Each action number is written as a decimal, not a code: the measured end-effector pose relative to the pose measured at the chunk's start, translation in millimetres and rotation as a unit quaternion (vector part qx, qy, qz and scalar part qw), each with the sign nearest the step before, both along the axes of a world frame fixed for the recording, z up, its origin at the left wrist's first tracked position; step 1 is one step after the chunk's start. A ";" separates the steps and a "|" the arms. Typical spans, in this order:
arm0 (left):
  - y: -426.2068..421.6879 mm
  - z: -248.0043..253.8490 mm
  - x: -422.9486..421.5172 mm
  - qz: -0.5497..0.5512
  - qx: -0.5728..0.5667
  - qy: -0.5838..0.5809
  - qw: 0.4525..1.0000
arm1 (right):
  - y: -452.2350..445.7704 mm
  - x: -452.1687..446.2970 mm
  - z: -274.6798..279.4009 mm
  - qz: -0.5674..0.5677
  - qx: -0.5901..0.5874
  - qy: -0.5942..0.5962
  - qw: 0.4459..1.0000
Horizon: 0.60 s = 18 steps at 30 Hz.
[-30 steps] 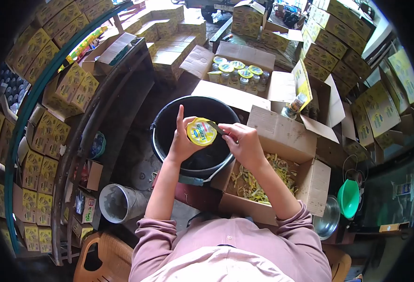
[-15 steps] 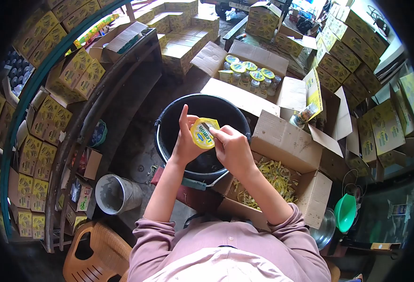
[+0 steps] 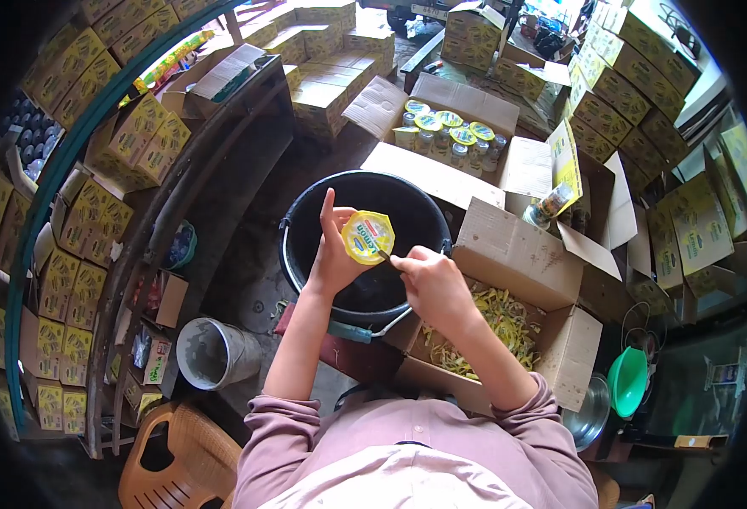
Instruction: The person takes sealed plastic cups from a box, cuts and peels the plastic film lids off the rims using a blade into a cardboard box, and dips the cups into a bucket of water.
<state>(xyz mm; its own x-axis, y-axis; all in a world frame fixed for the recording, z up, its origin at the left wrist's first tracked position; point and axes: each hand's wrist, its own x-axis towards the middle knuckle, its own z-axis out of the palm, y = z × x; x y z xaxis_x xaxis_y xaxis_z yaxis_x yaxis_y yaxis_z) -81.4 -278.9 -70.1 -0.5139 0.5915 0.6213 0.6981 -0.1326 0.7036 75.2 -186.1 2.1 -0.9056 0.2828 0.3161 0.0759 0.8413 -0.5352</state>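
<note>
My left hand (image 3: 333, 254) is closed around a plastic drink cup (image 3: 368, 237) with a yellow printed lid that reads "Lemon"; its index finger points up. The lid faces me, and the hand hides most of the cup's body. At the lid's lower right edge, my right hand (image 3: 435, 284) pinches a small, thin, dark blade-like tool (image 3: 384, 254), whose tip touches the rim. Both hands are above a large black bucket (image 3: 407, 193).
Yellow lid trimmings (image 3: 501, 327) lie in an open carton (image 3: 518, 254) at my right. Beyond it, another carton (image 3: 441, 174) holds several lidded cups (image 3: 450, 136). A grey bucket (image 3: 212, 352) stands left, near a brown chair (image 3: 183, 458). Stacked boxes line both sides.
My right hand has moved down and slightly right, from the lid's upper right to its lower right edge. More of the lid's print shows, and the lid looks turned.
</note>
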 end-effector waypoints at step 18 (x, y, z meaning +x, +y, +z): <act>-3.7 6.2 2.7 -0.119 -0.130 -0.080 0.981 | 33.0 -21.6 -6.3 0.130 0.135 0.068 0.980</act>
<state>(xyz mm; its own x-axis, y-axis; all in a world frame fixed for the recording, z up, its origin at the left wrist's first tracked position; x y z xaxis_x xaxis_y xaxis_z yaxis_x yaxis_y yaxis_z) -78.6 -282.6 -63.8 -0.4201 0.8349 0.3556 0.5468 -0.0798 0.8334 53.6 -153.2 -4.2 -0.8806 -0.0631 0.4696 -0.2169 0.9349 -0.2809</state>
